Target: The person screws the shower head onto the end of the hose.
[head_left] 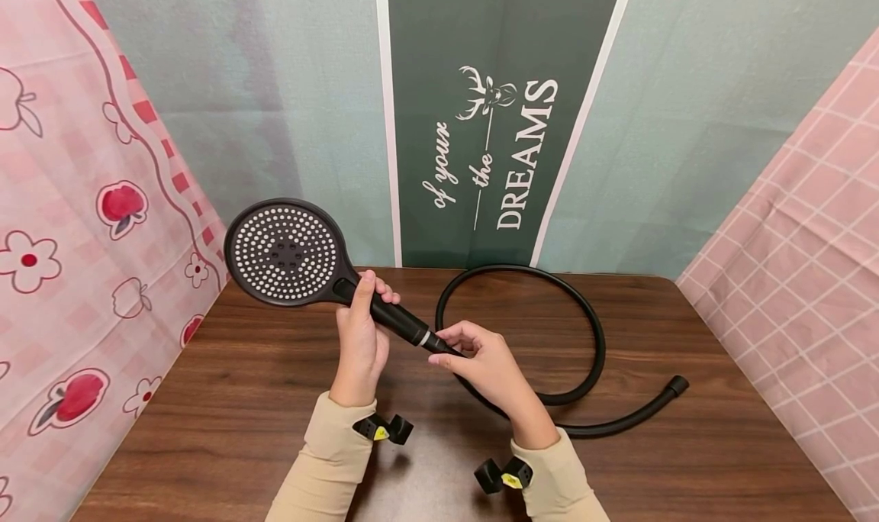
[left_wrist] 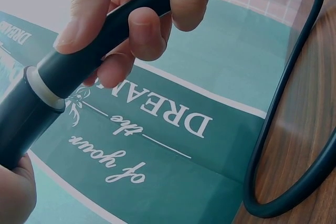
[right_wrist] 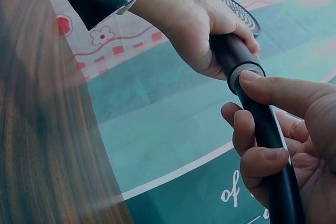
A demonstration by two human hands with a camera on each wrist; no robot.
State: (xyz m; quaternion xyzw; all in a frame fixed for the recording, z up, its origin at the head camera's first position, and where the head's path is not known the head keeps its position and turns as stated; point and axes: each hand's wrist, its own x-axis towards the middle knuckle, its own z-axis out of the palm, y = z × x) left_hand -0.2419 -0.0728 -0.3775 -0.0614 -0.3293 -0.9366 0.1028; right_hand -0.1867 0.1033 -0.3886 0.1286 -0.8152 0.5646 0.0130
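Observation:
A black shower head point(head_left: 284, 253) with pale nozzles is held up above the table, its round face toward the head camera. My left hand point(head_left: 362, 337) grips its handle point(head_left: 398, 320), the thumb lying along the front. The end of a black shower hose point(head_left: 596, 339) meets the bottom of the handle, where a light ring point(left_wrist: 46, 88) shows at the joint. My right hand point(head_left: 484, 362) holds this hose end between thumb and fingers, just below the ring. In the right wrist view the right thumb touches the ring's edge. Whether the thread is engaged cannot be seen.
The hose loops over the brown wooden table point(head_left: 275, 430), and its other end fitting point(head_left: 677, 385) lies at the right. Behind the table hangs a green cloth point(head_left: 330, 125) with lettering. Pink patterned cloths point(head_left: 69, 278) stand at both sides.

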